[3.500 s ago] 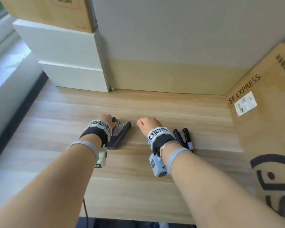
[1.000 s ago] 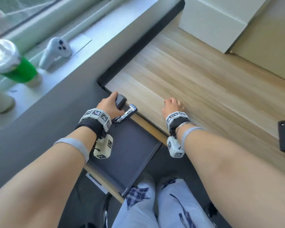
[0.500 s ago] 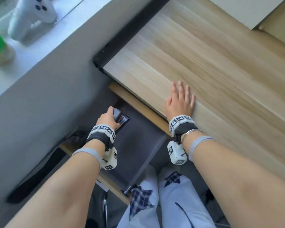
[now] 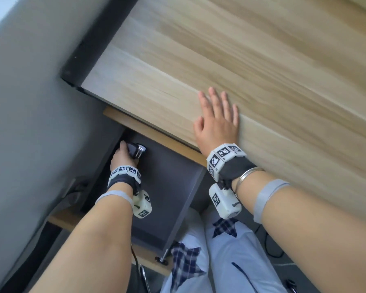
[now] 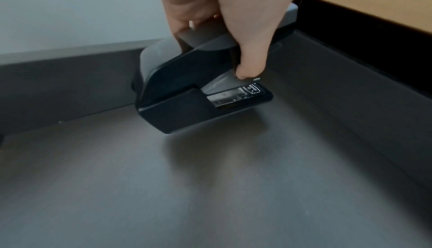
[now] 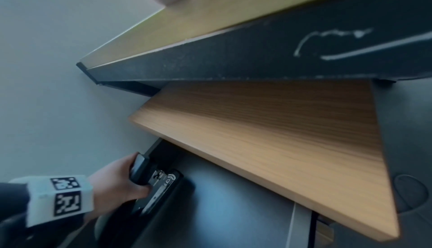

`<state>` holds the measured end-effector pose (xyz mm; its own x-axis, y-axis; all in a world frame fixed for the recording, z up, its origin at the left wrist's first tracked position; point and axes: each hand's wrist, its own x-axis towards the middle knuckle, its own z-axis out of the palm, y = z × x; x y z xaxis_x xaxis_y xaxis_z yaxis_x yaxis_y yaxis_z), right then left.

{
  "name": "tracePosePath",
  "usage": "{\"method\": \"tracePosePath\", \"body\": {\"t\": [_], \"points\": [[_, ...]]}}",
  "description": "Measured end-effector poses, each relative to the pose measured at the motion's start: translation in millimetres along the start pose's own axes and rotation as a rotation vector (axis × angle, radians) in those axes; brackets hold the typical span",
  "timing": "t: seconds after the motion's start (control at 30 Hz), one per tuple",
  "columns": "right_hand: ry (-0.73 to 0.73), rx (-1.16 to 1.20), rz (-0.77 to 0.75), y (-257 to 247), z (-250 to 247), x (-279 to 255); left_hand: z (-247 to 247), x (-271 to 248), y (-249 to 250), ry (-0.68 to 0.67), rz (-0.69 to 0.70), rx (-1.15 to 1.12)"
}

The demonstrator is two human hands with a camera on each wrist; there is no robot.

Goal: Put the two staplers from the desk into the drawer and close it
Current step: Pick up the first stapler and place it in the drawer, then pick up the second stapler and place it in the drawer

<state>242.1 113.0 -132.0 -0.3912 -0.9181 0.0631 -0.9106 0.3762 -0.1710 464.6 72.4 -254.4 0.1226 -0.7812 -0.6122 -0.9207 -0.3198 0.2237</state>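
Dark grey open drawer (image 4: 173, 193) under light wood desk (image 4: 241, 81). My right hand (image 4: 217, 125) now flat, fingers straight, on desk edge. My left hand (image 4: 123, 157) has lowered black metal stapler (image 5: 187, 93), still gripped, to drawer's eleven-o'clock corner. Release next; second stapler out of view.

Black stapler (image 5: 187, 89); dark grey drawer (image 4: 173, 199); light wood-grain desk (image 4: 241, 60).

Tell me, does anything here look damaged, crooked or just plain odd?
Only one small thing: the dark front edge of the desk carries pale scratch-like marks, seen in the right wrist view. Otherwise nothing stands out. The left hand grips a black stapler low inside the open drawer, and the right hand lies flat on the desktop.
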Motion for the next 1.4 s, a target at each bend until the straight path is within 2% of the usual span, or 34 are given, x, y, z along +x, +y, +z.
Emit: {"method": "tracePosePath", "body": {"t": [0.4, 0.6, 0.83, 1.03, 1.2, 1.4], "points": [[0.008, 0.015, -0.002, -2, -1, -1, 31, 14, -3, -0.016, -0.031, -0.002], [-0.016, 0.017, 0.008, -2, -3, -1, 23, 9, 3, -0.046, -0.033, -0.051], [-0.091, 0.041, 0.010, -2, -8, -1, -24, -4, 13, -0.092, 0.014, 0.054], [-0.284, 0.078, 0.011, -2, -23, 3, -80, -45, 37, -0.111, 0.085, 0.136], [-0.438, 0.110, -0.019, 5, -48, 14, -133, -81, 85, -0.114, 0.163, 0.185], [-0.473, 0.150, 0.017, 49, -91, 26, -165, -115, 161, -0.150, 0.293, 0.218]]}}
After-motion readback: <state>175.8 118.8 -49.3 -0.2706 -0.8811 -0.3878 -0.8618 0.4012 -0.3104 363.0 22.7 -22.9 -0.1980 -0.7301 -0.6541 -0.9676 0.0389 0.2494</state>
